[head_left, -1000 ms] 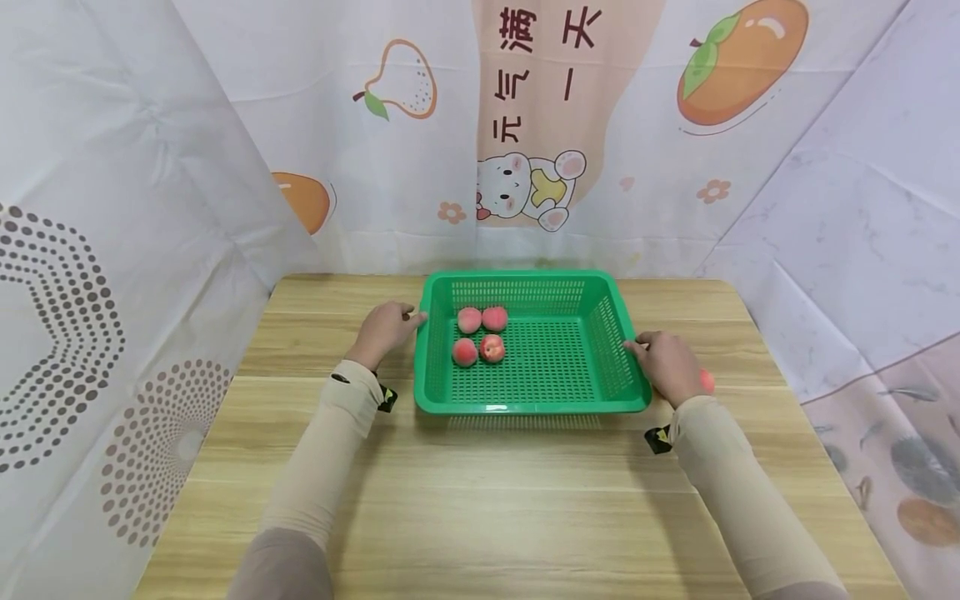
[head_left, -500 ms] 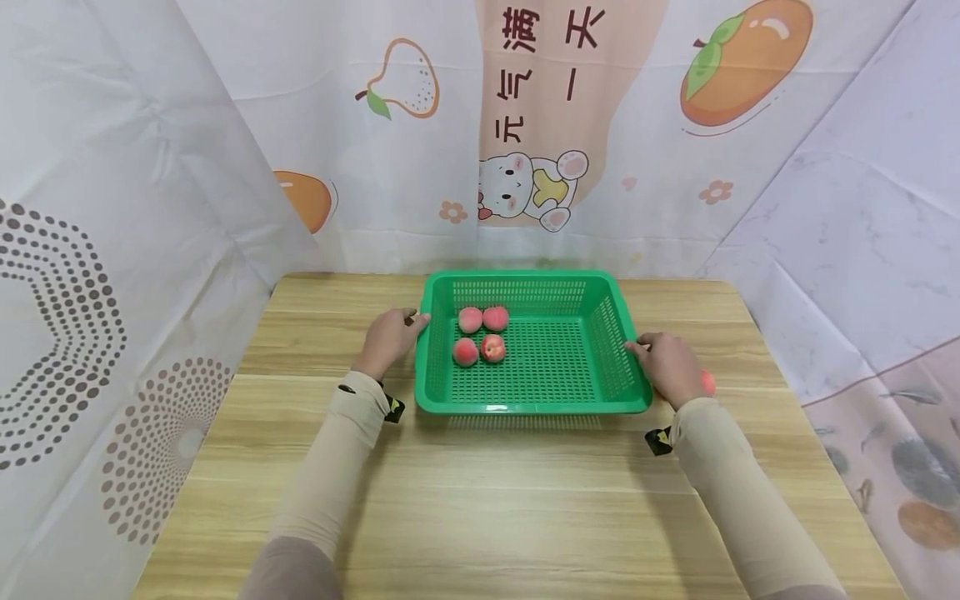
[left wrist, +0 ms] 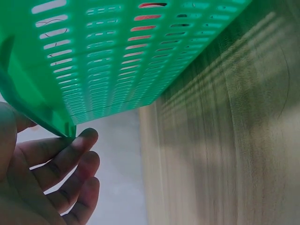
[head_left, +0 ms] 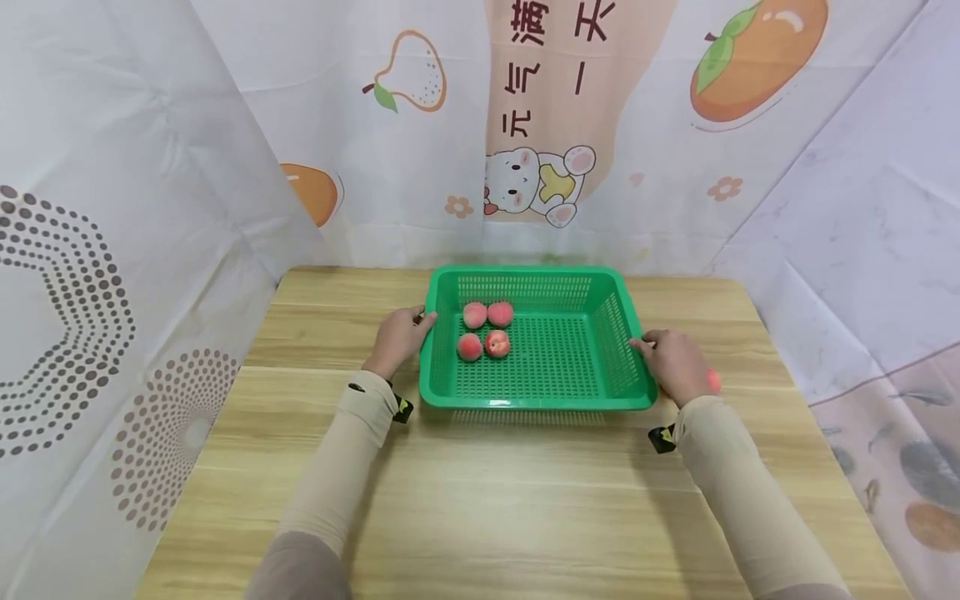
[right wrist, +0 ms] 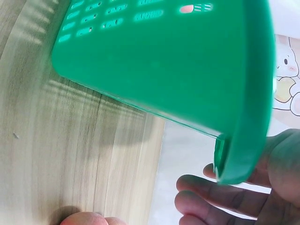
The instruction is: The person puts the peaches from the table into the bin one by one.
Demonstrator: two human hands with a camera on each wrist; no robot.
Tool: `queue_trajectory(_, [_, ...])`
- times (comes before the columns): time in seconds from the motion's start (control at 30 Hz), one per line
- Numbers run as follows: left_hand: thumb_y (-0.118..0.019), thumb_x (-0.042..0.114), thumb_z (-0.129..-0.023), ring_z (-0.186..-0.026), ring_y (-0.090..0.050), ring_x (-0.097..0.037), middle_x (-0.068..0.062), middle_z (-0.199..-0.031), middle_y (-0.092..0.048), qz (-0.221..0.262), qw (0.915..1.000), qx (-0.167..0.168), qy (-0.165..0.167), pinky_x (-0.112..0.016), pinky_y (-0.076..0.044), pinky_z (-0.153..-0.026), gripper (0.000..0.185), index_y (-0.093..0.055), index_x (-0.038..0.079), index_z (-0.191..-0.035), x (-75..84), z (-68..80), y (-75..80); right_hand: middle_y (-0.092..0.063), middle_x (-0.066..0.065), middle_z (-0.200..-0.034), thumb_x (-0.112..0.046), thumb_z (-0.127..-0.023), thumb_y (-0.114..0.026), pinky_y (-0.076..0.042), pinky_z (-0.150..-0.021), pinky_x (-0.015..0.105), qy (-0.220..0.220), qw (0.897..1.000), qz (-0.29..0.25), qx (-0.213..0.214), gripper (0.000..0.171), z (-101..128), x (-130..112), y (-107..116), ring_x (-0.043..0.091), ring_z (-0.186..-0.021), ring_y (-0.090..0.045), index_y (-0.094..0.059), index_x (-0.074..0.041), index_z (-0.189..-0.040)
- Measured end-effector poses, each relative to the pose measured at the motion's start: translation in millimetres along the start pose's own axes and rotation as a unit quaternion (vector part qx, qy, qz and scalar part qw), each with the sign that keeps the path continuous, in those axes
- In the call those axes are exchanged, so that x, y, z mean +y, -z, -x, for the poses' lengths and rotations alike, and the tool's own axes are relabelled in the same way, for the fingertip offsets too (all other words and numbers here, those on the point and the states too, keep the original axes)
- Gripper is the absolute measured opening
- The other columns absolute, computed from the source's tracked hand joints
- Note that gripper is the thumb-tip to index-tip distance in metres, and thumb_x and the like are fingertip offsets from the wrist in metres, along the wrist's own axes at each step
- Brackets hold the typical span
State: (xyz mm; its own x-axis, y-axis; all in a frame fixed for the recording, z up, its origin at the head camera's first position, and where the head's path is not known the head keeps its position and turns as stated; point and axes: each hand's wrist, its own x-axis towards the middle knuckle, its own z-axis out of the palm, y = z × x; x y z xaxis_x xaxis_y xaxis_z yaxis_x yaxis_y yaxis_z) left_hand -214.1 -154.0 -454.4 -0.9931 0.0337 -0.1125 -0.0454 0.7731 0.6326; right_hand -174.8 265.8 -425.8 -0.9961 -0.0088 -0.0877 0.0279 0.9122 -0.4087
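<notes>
A green plastic basket sits mid-table with several pink peaches in its back left part. My left hand grips the basket's left rim, with the thumb on top. In the left wrist view its fingers curl under the rim of the slotted wall. My right hand holds the right rim, and its fingers lie beneath the rim of the basket. A slotted shadow shows under the basket's front edge. One more peach lies on the table just behind my right hand, and it also shows as the peach in the right wrist view.
The wooden table is walled in by printed cloth at the back, left and right. Bare wood stretches in front of the basket and to both sides.
My left hand has slid in closer onto the basket's left rim. The right hand and the peaches have kept their places, and the head view has shifted slightly.
</notes>
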Motion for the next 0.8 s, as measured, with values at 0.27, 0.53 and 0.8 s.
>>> queue_trajectory(0.27, [-0.047,0.038,-0.103,-0.109,-0.061,-0.029,-0.018,-0.127,-0.063,0.030,0.9995,0.001,0.004,-0.045,-0.049,-0.093,0.053,-0.048,0.002,-0.142,-0.6,0.2,-4.4,-0.063,0.031,-0.119,-0.030,-0.101,-0.054,-0.051,-0.073,0.044,-0.013,1.000,-0.008,-0.007,0.047,-0.6,1.6,-1.8,0.033,-0.089,-0.062,-0.061,0.010,-0.124])
queue_trajectory(0.53, [-0.046,0.037,-0.103,-0.098,-0.061,-0.027,-0.018,-0.128,-0.063,0.043,0.9989,0.018,0.007,-0.043,-0.049,-0.088,0.051,-0.047,0.005,-0.144,-3.7,5.2,-8.3,-0.063,0.032,-0.119,-0.032,-0.101,-0.054,-0.050,-0.067,0.038,-0.018,1.000,-0.007,-0.013,0.048,0.1,-0.6,-2.3,0.031,-0.084,-0.061,-0.060,0.009,-0.125])
queue_trajectory(0.8, [-0.046,0.036,-0.103,-0.090,-0.061,-0.025,-0.016,-0.111,-0.068,0.047,0.9986,0.026,0.000,-0.040,-0.050,-0.082,0.047,-0.055,0.005,-0.138,-1.7,1.1,-10.6,-0.061,0.032,-0.122,-0.035,-0.101,-0.053,-0.050,-0.066,0.036,-0.032,0.999,-0.034,-0.024,0.050,-0.5,2.9,-1.7,0.031,-0.087,-0.061,-0.059,0.008,-0.126])
